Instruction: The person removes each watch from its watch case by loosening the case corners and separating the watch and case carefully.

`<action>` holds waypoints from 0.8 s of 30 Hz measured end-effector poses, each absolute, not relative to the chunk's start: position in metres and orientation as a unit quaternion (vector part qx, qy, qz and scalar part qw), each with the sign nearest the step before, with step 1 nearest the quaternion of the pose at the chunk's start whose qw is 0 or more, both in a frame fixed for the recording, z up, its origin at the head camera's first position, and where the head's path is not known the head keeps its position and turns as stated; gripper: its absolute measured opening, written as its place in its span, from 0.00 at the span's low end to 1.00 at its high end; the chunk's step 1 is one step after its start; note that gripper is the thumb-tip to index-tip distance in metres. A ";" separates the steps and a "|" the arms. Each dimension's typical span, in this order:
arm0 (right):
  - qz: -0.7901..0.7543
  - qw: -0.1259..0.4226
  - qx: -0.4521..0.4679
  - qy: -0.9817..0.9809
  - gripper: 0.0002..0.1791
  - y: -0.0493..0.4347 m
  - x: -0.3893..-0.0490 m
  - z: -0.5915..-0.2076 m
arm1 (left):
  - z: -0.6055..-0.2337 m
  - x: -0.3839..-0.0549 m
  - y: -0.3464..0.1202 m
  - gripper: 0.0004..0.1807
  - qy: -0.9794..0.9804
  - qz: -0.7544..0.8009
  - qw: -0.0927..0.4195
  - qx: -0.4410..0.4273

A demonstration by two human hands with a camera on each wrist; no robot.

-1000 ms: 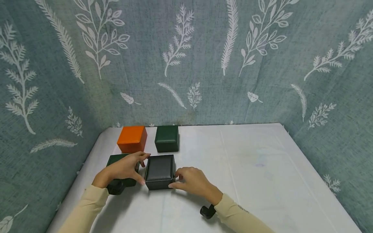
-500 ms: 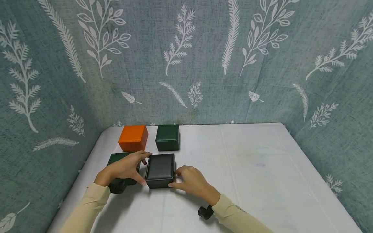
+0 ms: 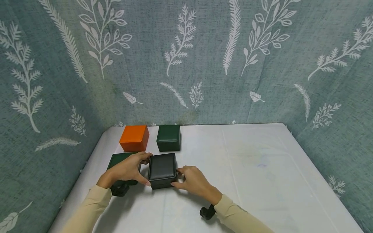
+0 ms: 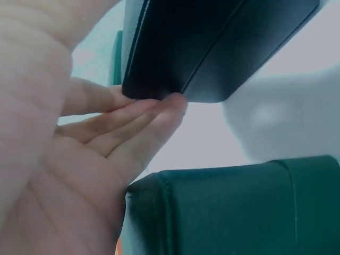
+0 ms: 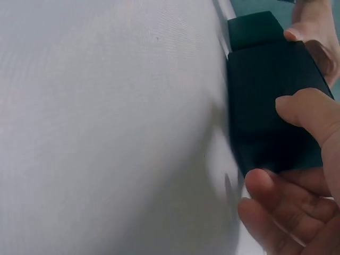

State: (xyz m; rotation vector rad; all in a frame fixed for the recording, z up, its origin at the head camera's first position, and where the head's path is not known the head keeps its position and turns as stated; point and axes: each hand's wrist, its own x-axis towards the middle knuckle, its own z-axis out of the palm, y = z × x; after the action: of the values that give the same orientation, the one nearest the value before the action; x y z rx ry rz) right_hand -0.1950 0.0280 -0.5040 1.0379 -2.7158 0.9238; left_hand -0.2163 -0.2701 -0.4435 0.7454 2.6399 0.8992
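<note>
Box (image 3: pixel 162 166), black, between left hand (image 3: pixel 126 168) and right hand (image 3: pixel 194 182): left pinches left side, right pinches front-right corner. 2 behind: orange box (image 3: pixel 133 136), rear green box (image 3: pixel 169 136); near green box (image 3: pixel 120 157) just left.

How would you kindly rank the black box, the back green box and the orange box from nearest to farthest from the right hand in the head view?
1. Black box: at the right hand's fingertips, just to its left.
2. Back green box: behind the black box.
3. Orange box: farther left, beside the back green box.
</note>
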 end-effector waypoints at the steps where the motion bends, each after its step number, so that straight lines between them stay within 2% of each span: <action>1: 0.304 0.047 0.342 -0.888 0.16 0.029 -0.195 -0.504 | -0.445 -0.216 -0.270 0.63 0.905 0.315 0.127 0.255; 14: 0.334 0.050 0.344 -0.876 0.12 0.053 -0.197 -0.509 | -0.456 -0.221 -0.252 0.61 0.894 0.336 0.076 0.287; 24: 0.335 0.047 0.329 -0.882 0.15 0.083 -0.196 -0.501 | -0.456 -0.221 -0.224 0.61 0.878 0.378 0.079 0.282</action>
State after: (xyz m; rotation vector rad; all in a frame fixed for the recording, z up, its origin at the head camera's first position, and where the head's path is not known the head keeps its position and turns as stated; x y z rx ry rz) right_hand -0.1961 0.0832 -0.5007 1.0029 -2.6904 1.0225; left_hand -0.2212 -0.2239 -0.4562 0.8451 2.6282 1.1319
